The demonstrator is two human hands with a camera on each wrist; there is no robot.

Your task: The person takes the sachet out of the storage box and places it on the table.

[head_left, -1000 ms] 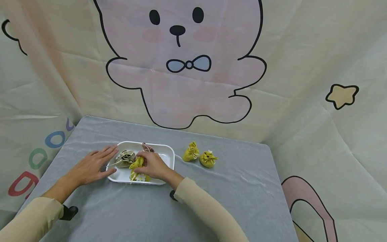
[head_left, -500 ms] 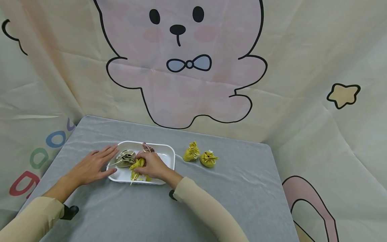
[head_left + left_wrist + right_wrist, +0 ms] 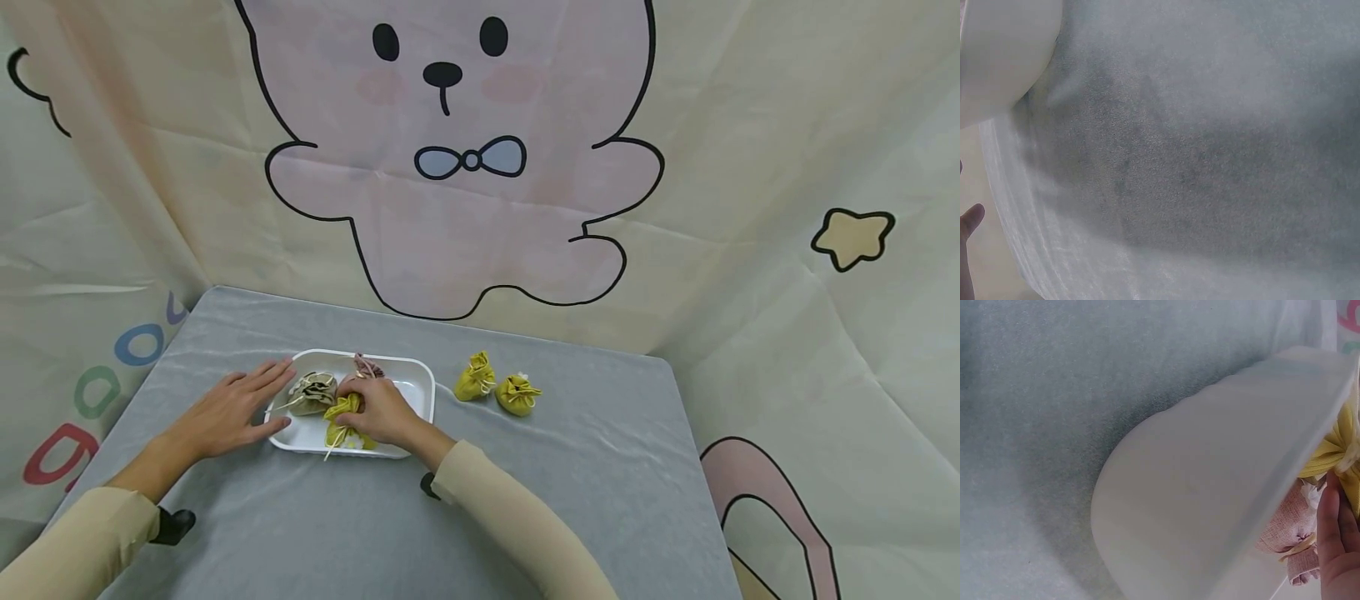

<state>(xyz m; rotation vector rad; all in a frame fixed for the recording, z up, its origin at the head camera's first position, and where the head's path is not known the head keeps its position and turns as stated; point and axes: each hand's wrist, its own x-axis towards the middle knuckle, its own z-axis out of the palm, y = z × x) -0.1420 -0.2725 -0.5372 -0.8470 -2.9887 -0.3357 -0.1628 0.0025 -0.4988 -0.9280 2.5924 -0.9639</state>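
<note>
A white tray holds several small drawstring pouches. My right hand grips a yellow pouch by its gathered neck, low inside the tray's near half. The right wrist view shows the fingers against the yellow cloth, beside a pink pouch. A grey-green pouch lies at the tray's left, and the pink one is partly hidden behind my right hand. With fingers spread and straight, my left hand rests at the tray's left rim; only its thumb shows clearly in the left wrist view.
Two more yellow pouches, one taller and one squat, stand on the grey cloth right of the tray. Behind the table hangs a printed curtain with a bear.
The yellow pouch under my right hand shifts very slightly to the right within the tray, still gripped. My left hand keeps its place at the rim.
</note>
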